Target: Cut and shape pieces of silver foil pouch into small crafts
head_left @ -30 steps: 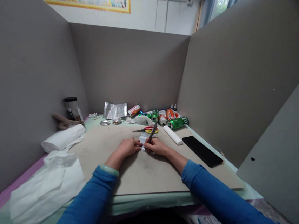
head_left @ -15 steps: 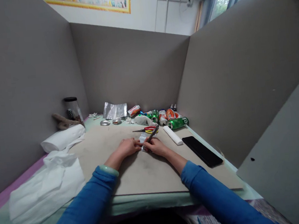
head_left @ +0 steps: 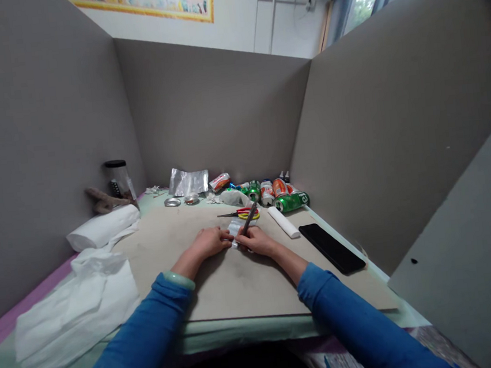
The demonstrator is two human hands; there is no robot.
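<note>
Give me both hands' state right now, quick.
Left hand: fingertips at the small silvery sheet; whether it grips cannot be told.
Right hand: closed, holding the dark pen-like tool.

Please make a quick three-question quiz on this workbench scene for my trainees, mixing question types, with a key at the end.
1. Which hand grips the dark pen-like tool?
2. True or false: the red-and-yellow-handled scissors lie on the large flat board.
3. Which is nearest the black slab?
A. lidded jar
B. white bar
C. white paper roll

Key:
1. The right hand.
2. True.
3. B.
</note>
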